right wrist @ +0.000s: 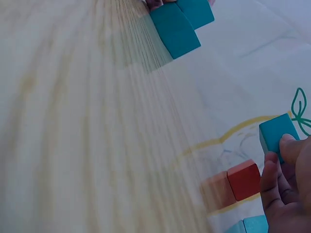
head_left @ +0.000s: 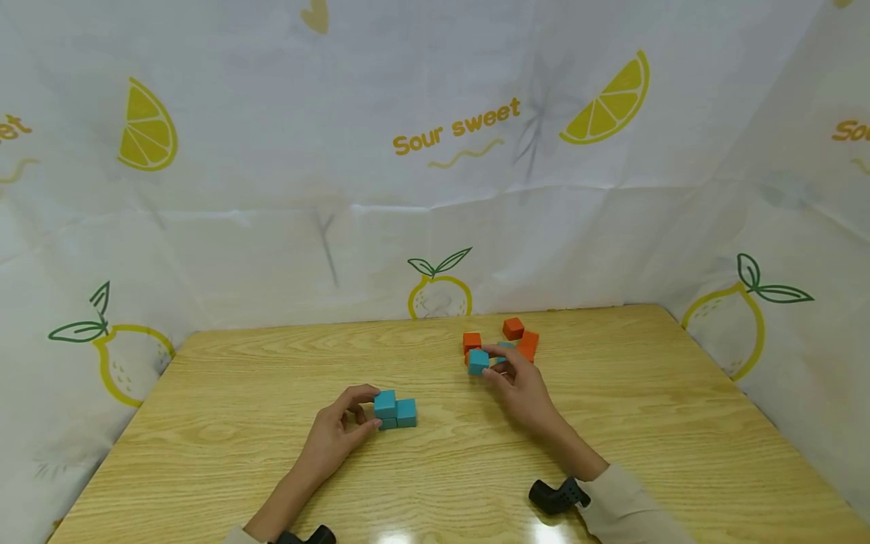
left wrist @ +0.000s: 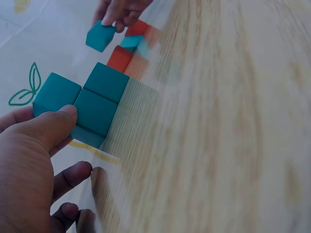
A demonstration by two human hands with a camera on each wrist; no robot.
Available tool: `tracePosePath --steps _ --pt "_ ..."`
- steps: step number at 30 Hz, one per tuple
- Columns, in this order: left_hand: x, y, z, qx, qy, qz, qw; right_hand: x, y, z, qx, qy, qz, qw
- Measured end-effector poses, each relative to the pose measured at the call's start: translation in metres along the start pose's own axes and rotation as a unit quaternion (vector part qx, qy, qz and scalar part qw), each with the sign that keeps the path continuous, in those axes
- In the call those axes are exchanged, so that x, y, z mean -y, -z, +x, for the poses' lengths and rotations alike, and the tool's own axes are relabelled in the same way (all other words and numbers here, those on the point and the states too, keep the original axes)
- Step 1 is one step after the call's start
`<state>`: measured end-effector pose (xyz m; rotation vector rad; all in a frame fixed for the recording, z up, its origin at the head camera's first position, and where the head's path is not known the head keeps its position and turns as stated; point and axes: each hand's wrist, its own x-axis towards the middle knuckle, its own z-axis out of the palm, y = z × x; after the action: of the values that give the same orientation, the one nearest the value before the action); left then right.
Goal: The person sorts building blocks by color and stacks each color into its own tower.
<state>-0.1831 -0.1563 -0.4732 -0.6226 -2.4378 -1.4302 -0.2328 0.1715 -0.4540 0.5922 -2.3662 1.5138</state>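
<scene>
My left hand [head_left: 340,427] pinches a blue cube [head_left: 384,403] between thumb and fingers. That cube sits on top of a lower blue cube [head_left: 387,425], and another blue cube [head_left: 406,412] stands against the lower one's right side. In the left wrist view, the thumb lies on the upper cube [left wrist: 56,91]. My right hand [head_left: 522,389] holds a separate blue cube [head_left: 479,363] off the table, beside the red-orange cubes. The right wrist view shows this held cube [right wrist: 277,133] between thumb and fingers.
Behind the right hand are several red-orange cubes, including one at the back [head_left: 513,328] and one at the left [head_left: 472,342]. A partly hidden blue cube [head_left: 505,350] lies among them. A printed white cloth [head_left: 272,249] borders the wooden table [head_left: 272,363].
</scene>
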Motion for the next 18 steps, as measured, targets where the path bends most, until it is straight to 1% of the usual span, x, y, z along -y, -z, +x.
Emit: tracePosePath --steps 2,6,9,14,18 --pt "0.000 0.000 0.000 0.000 0.002 -0.001 1.0000 0.006 -0.004 -0.001 0.002 0.005 0.005 1.0000" --pt "0.000 0.000 0.001 0.002 0.008 0.004 1.0000 0.027 -0.007 -0.003 0.004 0.014 0.019 0.9997" --pt "-0.002 0.001 0.001 0.002 0.010 0.006 0.9999 0.041 -0.010 -0.004 0.008 0.015 0.020 0.9997" --pt "-0.004 0.001 0.000 0.002 0.010 0.005 0.9999 0.049 -0.017 -0.005 0.014 0.009 0.019 0.9997" --pt "-0.004 0.000 0.000 0.002 0.009 0.002 1.0000 0.052 -0.023 -0.006 0.018 0.019 0.028 0.9993"
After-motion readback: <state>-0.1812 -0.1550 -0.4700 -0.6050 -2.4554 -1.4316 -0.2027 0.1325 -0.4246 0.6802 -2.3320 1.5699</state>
